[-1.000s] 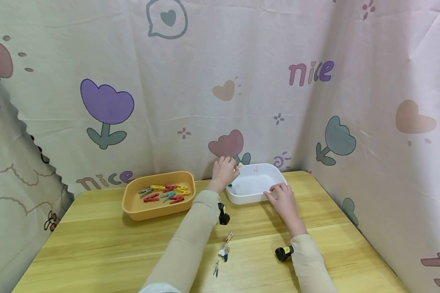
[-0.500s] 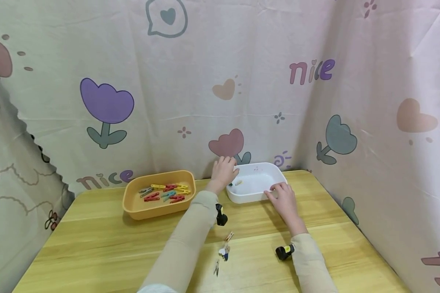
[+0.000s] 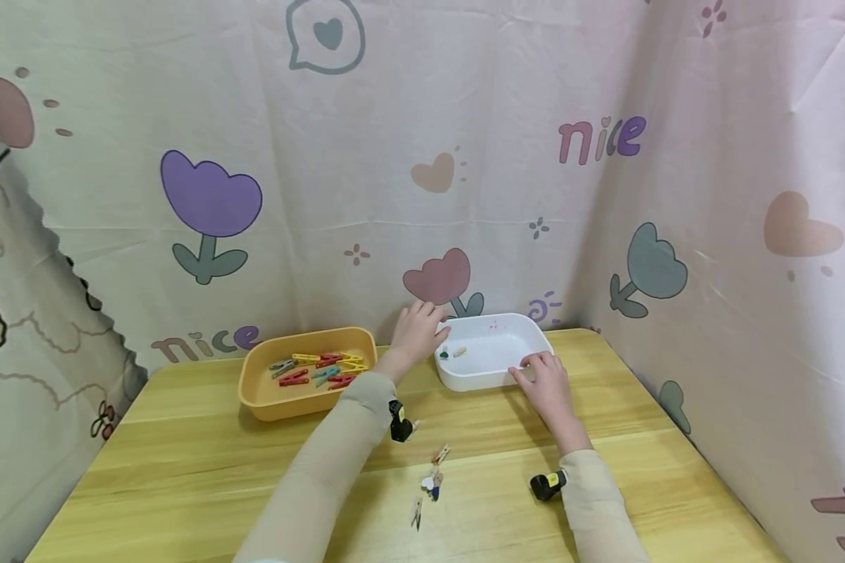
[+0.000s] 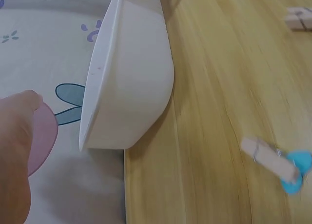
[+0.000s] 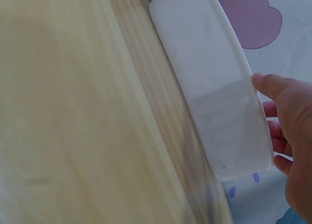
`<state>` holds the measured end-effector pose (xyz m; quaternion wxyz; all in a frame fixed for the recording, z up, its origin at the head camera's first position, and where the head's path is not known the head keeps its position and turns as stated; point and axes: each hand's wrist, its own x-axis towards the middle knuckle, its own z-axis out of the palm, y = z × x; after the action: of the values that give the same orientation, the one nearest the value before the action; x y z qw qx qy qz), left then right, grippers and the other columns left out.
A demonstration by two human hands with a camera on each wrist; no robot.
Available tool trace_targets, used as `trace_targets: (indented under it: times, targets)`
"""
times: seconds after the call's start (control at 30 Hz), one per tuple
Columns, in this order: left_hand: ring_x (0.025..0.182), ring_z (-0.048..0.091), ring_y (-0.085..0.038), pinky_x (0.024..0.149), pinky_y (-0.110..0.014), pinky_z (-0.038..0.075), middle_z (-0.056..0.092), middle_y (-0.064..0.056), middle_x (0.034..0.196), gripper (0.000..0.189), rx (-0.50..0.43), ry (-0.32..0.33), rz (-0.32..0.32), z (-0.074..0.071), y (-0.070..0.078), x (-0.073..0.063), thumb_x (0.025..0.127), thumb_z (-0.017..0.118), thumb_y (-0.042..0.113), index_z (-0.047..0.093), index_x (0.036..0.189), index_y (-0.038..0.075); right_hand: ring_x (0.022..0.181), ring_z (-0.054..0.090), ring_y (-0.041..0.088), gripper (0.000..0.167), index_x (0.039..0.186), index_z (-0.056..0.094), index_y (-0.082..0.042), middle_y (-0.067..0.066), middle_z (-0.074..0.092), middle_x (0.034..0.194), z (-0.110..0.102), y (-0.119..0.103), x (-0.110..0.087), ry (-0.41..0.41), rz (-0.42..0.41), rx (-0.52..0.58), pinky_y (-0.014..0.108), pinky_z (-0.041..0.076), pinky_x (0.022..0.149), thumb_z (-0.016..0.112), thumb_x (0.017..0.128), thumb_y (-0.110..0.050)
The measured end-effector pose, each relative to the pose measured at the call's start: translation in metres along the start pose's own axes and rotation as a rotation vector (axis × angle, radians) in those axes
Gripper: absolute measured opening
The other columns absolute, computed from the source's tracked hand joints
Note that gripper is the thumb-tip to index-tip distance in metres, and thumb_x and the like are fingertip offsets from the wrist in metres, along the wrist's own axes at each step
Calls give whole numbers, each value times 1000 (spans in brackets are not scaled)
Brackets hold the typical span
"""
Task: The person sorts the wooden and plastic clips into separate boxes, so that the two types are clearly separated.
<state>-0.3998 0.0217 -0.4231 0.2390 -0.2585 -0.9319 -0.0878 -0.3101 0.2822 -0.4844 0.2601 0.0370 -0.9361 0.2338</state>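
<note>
My left hand [image 3: 418,332] is at the left end of a white plastic basin [image 3: 475,381], fingers relaxed and holding nothing. Two small clothespins lie inside the basin, one with a green ornament [image 3: 444,355] and one pale yellow [image 3: 459,352]. My right hand [image 3: 545,379] grips the basin's near right rim; in the right wrist view its thumb [image 5: 265,83] presses the rim while the fingers reach over inside. Small clothespins lie on the table in front: a wooden one [image 3: 441,453], one with a white heart [image 3: 428,484], and a bare one [image 3: 417,514].
A yellow-orange basin [image 3: 289,408] on the left holds several red, yellow, blue-green and grey clothespins [image 3: 327,373]. In the left wrist view, a wooden clothespin with a blue heart [image 4: 270,159] lies on the table [image 4: 214,112]. A printed curtain [image 3: 366,172] hangs close behind.
My left hand released the pale yellow clothespin into the white basin, then drew back to the left. My right hand stayed on the rim.
</note>
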Motion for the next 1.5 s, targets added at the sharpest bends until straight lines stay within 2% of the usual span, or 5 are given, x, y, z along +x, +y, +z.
trace_targets:
  times: [0.2, 0.43, 0.93, 1.2, 1.5]
  targets:
    - [101, 52, -20, 82, -36, 44, 63, 3, 107, 20, 36, 36, 69, -5, -11, -13, 94, 61, 37, 64, 102, 19, 99, 52, 35, 29, 93, 65, -4, 16, 59, 101, 1, -2, -1, 10, -7, -8, 50, 42, 89, 72, 87, -31]
    - [94, 50, -18, 79, -34, 41, 60, 3, 96, 17, 69, 99, 165, -13, -21, -29, 92, 64, 37, 62, 95, 20, 99, 52, 36, 30, 94, 65, -3, 17, 58, 102, 0, 0, -1, -3, 3, 1, 50, 40, 91, 71, 88, -32]
    - [90, 57, -21, 77, -36, 44, 64, 0, 92, 17, 168, 213, 502, -24, -34, -67, 85, 72, 32, 68, 91, 17, 97, 52, 35, 30, 93, 65, -4, 16, 58, 102, 0, 0, 0, 3, 1, 7, 49, 40, 89, 71, 88, -33]
    - [91, 59, -21, 81, -37, 47, 67, 1, 94, 18, 199, 182, 623, -27, -34, -86, 86, 70, 34, 68, 92, 17, 98, 52, 35, 31, 94, 65, -3, 16, 58, 102, -1, 0, -1, -4, 8, 9, 49, 40, 90, 70, 89, -33]
    - [90, 60, -19, 82, -36, 49, 67, 2, 92, 20, 208, 140, 664, -21, -33, -106, 83, 73, 36, 68, 90, 18, 98, 52, 35, 30, 94, 64, -4, 16, 57, 103, -1, 0, -1, -9, 3, 7, 49, 41, 90, 70, 89, -33]
